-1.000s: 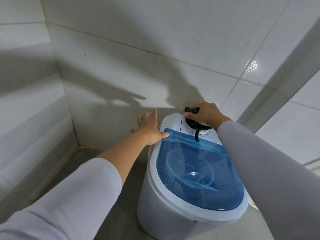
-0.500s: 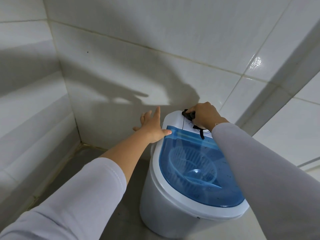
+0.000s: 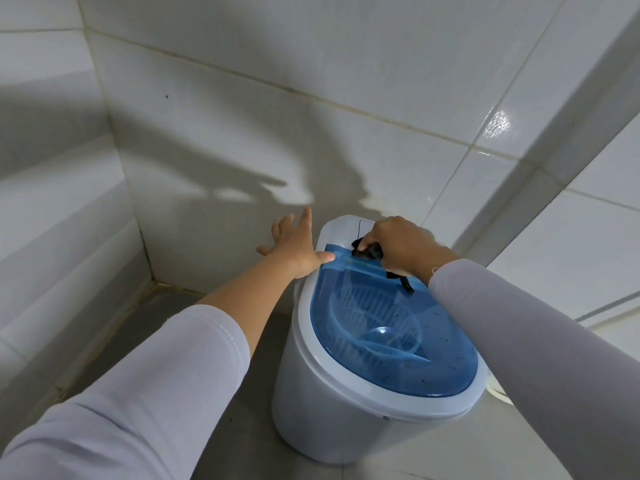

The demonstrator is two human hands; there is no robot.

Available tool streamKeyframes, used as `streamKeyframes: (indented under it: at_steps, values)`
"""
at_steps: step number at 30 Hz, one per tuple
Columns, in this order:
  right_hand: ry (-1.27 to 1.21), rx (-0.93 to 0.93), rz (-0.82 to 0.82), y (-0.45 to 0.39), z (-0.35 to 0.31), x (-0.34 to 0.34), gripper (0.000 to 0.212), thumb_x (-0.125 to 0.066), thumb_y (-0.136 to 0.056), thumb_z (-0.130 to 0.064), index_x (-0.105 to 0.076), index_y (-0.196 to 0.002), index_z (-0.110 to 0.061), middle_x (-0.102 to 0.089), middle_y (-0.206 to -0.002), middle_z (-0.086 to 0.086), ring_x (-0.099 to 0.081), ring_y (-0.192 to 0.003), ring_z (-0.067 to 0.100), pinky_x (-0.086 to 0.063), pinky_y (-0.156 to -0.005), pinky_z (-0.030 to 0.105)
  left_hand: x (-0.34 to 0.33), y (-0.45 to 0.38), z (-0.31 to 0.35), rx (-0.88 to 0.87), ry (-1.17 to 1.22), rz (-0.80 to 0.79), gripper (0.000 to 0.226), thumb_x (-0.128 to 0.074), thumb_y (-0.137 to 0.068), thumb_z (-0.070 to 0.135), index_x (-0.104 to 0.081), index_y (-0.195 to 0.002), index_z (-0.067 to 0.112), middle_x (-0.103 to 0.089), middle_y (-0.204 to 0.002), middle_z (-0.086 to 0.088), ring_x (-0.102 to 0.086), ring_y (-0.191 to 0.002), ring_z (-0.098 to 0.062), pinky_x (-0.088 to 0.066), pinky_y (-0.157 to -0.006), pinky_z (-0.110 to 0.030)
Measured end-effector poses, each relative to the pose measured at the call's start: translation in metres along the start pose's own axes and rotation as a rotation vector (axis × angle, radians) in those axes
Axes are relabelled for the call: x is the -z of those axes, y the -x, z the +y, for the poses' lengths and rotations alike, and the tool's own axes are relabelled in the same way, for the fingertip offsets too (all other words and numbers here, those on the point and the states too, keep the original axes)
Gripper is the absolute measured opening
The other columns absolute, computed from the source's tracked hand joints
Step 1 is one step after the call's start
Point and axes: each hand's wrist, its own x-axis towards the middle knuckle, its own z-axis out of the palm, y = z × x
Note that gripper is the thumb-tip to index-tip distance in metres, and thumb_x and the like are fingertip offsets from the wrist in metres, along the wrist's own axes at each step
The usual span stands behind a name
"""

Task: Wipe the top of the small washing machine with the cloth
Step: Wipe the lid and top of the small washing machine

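Observation:
A small white washing machine point(image 3: 332, 410) with a clear blue lid point(image 3: 391, 334) stands on the floor in a tiled corner. My right hand point(image 3: 401, 244) is closed on a bunched dark cloth point(image 3: 369, 251) and presses it where the white back panel meets the blue lid. A thin strip of the cloth trails onto the lid. My left hand point(image 3: 294, 245) rests on the machine's left rim, thumb on the lid's corner and fingers spread toward the wall. Dark specks dot the lid.
White tiled walls point(image 3: 242, 133) close in behind and on the left, and another tiled wall point(image 3: 588, 237) stands to the right. The grey floor point(image 3: 173, 306) shows to the left of the machine.
My right hand has slid the cloth from the back panel toward me to the lid's rear edge. The left hand stays on the rim. The view has shifted slightly.

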Motion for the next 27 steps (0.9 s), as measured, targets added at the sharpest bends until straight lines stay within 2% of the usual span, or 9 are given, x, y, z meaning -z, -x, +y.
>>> streamKeyframes:
  at_steps: [4, 7, 11, 15, 18, 20, 24, 27]
  values:
    - [-0.024, -0.015, -0.110, -0.002, 0.003, 0.012, 0.037, -0.053, -0.082, -0.003, -0.069, -0.110, -0.021, -0.065, -0.111, 0.009, -0.060, -0.100, 0.028, -0.053, -0.086, 0.034, 0.001, 0.001, 0.002, 0.041, -0.012, -0.004, 0.103, -0.064, -0.082, 0.049, 0.009, -0.151, 0.028, 0.000, -0.160, -0.009, 0.004, -0.148, -0.031, -0.016, -0.110, -0.067]
    - [-0.066, -0.044, -0.020, -0.012, 0.019, 0.025, 0.043, -0.053, -0.076, 0.001, -0.069, -0.106, -0.025, -0.067, -0.110, 0.008, -0.060, -0.101, 0.029, -0.051, -0.085, 0.031, 0.004, -0.009, 0.005, 0.054, -0.012, -0.015, 0.110, -0.068, -0.077, 0.051, 0.009, -0.151, 0.024, -0.007, -0.158, -0.012, -0.002, -0.147, -0.033, -0.021, -0.113, -0.060]
    - [-0.077, -0.051, 0.087, -0.025, 0.044, 0.034, 0.046, -0.049, -0.077, 0.003, -0.069, -0.105, -0.027, -0.067, -0.111, 0.005, -0.058, -0.102, 0.028, -0.049, -0.086, 0.032, 0.003, -0.021, 0.013, 0.020, -0.014, -0.008, 0.107, -0.063, -0.078, 0.054, 0.009, -0.151, 0.022, -0.009, -0.159, -0.009, -0.005, -0.146, -0.031, -0.021, -0.114, -0.057]
    - [-0.092, -0.018, 0.038, -0.039, 0.055, 0.031, 0.054, -0.043, -0.081, 0.005, -0.069, -0.107, -0.035, -0.065, -0.111, 0.000, -0.057, -0.103, 0.025, -0.047, -0.086, 0.029, 0.001, -0.026, 0.022, 0.036, 0.028, 0.010, 0.098, -0.059, -0.085, 0.050, 0.008, -0.151, 0.024, -0.006, -0.159, -0.009, -0.001, -0.147, -0.031, -0.019, -0.112, -0.062]
    - [-0.104, 0.034, -0.025, -0.051, 0.059, 0.023, 0.049, -0.051, -0.084, -0.002, -0.068, -0.105, -0.042, -0.065, -0.112, -0.006, -0.057, -0.105, 0.021, -0.050, -0.091, 0.033, 0.000, -0.027, 0.029, 0.057, 0.035, 0.010, 0.096, -0.058, -0.086, 0.049, 0.008, -0.151, 0.025, -0.004, -0.159, -0.007, 0.001, -0.147, -0.030, -0.018, -0.110, -0.066]
    - [-0.128, 0.054, -0.065, -0.054, 0.059, 0.016, 0.045, -0.055, -0.083, -0.003, -0.069, -0.104, -0.041, -0.065, -0.114, -0.006, -0.057, -0.107, 0.021, -0.049, -0.094, 0.037, -0.003, -0.029, 0.030, 0.065, 0.019, 0.009, 0.098, -0.060, -0.085, 0.049, 0.008, -0.151, 0.025, -0.005, -0.159, -0.006, 0.001, -0.147, -0.030, -0.018, -0.109, -0.067]
    - [-0.176, 0.047, -0.040, -0.048, 0.067, 0.006, 0.059, -0.044, -0.078, 0.014, -0.072, -0.101, -0.033, -0.061, -0.120, -0.004, -0.053, -0.114, 0.020, -0.046, -0.099, 0.035, -0.007, -0.031, 0.033, 0.076, -0.006, 0.014, 0.100, -0.063, -0.084, 0.047, 0.008, -0.151, 0.025, -0.006, -0.159, -0.007, 0.000, -0.147, -0.030, -0.019, -0.109, -0.067]
    - [-0.188, 0.006, -0.033, -0.041, 0.078, 0.001, 0.060, -0.044, -0.078, 0.016, -0.071, -0.102, -0.032, -0.059, -0.123, -0.004, -0.050, -0.117, 0.020, -0.043, -0.102, 0.034, -0.008, -0.031, 0.037, 0.065, -0.043, 0.029, 0.101, -0.064, -0.084, 0.045, 0.009, -0.151, 0.027, -0.004, -0.160, -0.007, 0.000, -0.147, -0.030, -0.018, -0.108, -0.069]
